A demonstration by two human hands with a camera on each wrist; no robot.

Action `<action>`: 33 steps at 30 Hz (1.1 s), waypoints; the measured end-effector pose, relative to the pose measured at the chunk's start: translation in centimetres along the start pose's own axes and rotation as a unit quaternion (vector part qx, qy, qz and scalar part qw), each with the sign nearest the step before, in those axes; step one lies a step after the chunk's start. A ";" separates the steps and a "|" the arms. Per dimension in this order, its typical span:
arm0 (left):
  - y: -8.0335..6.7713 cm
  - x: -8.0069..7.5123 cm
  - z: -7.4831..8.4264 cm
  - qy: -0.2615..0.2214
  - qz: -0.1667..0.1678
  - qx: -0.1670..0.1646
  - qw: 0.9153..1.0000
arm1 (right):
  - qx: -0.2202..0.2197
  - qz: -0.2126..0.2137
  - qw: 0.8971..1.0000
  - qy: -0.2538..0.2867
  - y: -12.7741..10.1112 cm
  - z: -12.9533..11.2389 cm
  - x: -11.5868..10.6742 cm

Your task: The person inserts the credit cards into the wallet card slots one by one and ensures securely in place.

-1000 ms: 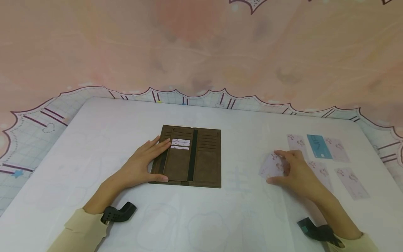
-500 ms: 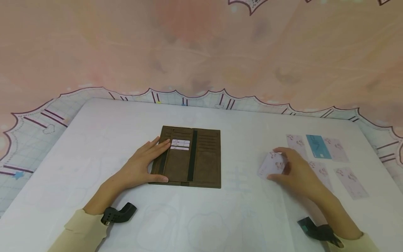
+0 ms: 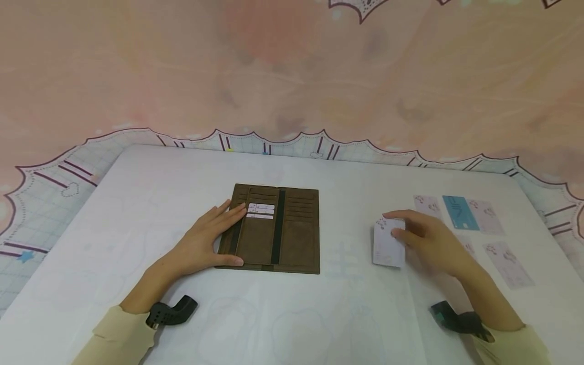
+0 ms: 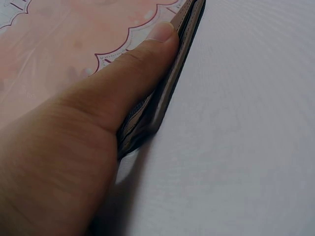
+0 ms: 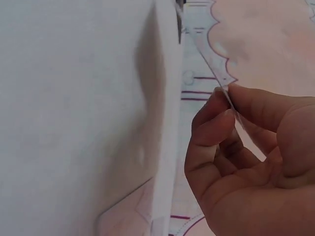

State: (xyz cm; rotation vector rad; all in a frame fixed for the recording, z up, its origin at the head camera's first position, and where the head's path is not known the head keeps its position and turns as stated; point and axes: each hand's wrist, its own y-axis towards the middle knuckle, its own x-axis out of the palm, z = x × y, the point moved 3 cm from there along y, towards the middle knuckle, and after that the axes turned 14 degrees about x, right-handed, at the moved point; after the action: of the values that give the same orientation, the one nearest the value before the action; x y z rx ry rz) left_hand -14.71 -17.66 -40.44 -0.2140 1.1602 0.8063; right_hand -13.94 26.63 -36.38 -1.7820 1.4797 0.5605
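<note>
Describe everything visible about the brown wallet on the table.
The brown wallet lies open and flat on the white table, looking like matte leather or suede. Rows of card slots run down both panels, with a dark strap down the middle. Pale cards sit in the upper left slots. The left hand rests on its left panel, fingers straight, thumb along the near edge.
</note>
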 end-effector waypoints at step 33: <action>-0.2 -0.1 0.0 -0.007 -0.006 -0.001 1.000 | 0.005 0.016 0.956 0.292 6.3 -9.6 2.5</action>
State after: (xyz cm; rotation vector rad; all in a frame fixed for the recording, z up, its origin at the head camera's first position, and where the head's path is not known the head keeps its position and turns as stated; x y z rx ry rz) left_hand -14.64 -17.82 -40.40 -0.2159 1.1434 0.7977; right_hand -20.63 17.28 -33.84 -2.0210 1.8914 0.0269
